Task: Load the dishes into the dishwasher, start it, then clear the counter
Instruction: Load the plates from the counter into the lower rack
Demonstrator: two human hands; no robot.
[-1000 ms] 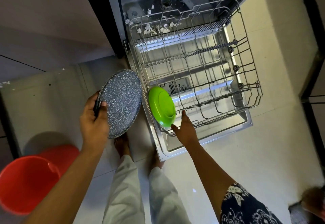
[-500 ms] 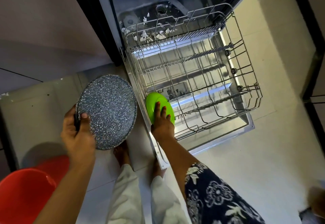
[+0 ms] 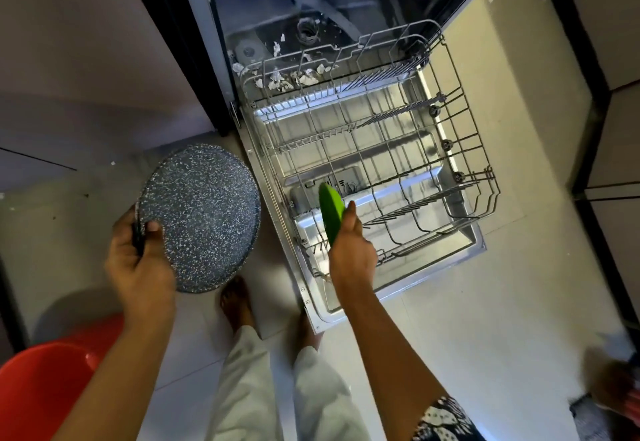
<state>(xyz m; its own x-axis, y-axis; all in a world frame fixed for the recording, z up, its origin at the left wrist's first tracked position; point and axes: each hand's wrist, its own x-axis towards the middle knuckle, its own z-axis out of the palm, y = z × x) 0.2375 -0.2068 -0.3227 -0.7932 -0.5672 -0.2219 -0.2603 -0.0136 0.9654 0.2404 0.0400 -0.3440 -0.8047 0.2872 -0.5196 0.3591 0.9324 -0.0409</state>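
From the head camera, your right hand [image 3: 351, 250] grips the small round lime-green plastic plate [image 3: 331, 212]. The fingers are curled round its near edge and the forefinger lies along the rim. The plate stands almost on edge at the near left corner of the grey wire lower rack [image 3: 462, 101], which is pulled out over the open steel dishwasher door [image 3: 479, 245]. Whether its bottom edge sits between the tines is hidden by your hand.

Your left hand [image 3: 138, 267] pinches the large round blue-grey speckled plate [image 3: 201, 215] by its rim, thumb on top. It holds the plate nearly flat over the floor, beside the door and apart from it.

If you let go before the green plate is seated, it is light enough to tip over flat. The speckled plate hangs from one edge, so a slack pinch could drop it near your feet. White scraps [image 3: 287, 79] litter the back of the tub and might clog the drain.
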